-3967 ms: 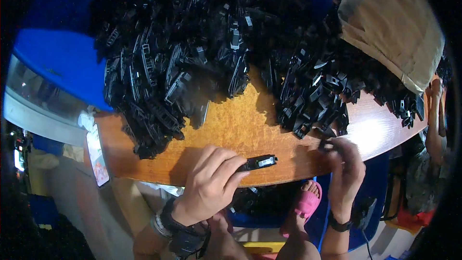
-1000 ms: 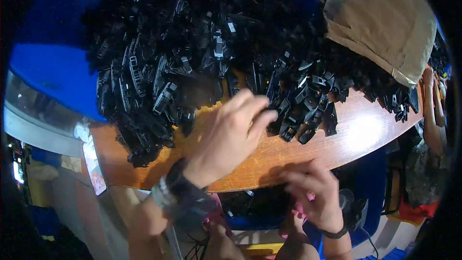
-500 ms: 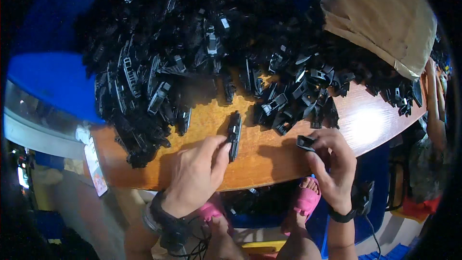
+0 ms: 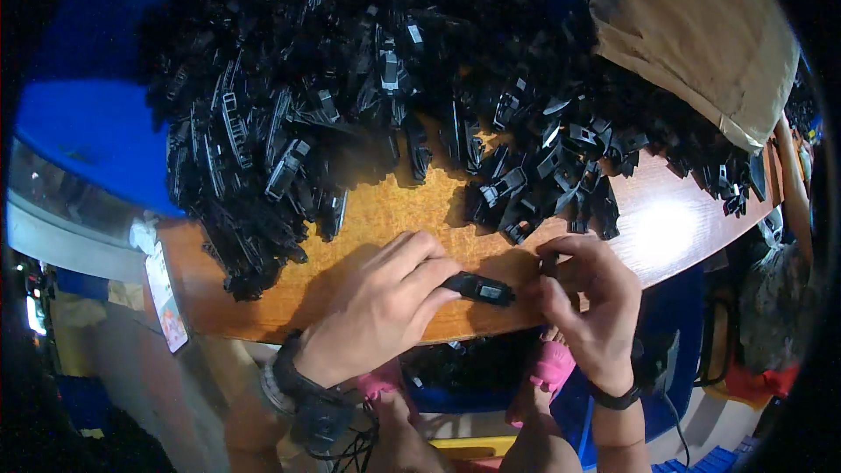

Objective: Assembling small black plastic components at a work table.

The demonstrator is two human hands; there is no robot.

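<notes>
My left hand [image 4: 385,307] pinches a long black plastic part [image 4: 480,288] by one end, its free end pointing right toward my other hand. On that part a small grey rectangular inset shows. Opposite, my right hand [image 4: 591,298] grips a small black plastic piece [image 4: 548,264] between thumb and fingertips; the fingers cover most of it. A short gap separates the two pieces above the table's near edge. Beyond my hands lies a big heap of black plastic parts [image 4: 289,166], with a looser cluster of shorter black pieces [image 4: 561,166] to its right.
The wooden table [image 4: 377,219] curves along its near edge. A brown paper sheet [image 4: 701,35] covers the heap at the far right. A phone-like flat item [image 4: 166,298] stands at the table's left edge. Below are pink sandals [image 4: 554,366] on feet and a black cable [image 4: 679,434].
My left hand has moved right and turned the long part from upright to nearly level, bringing it close to my right hand. The right hand's small piece has turned.
</notes>
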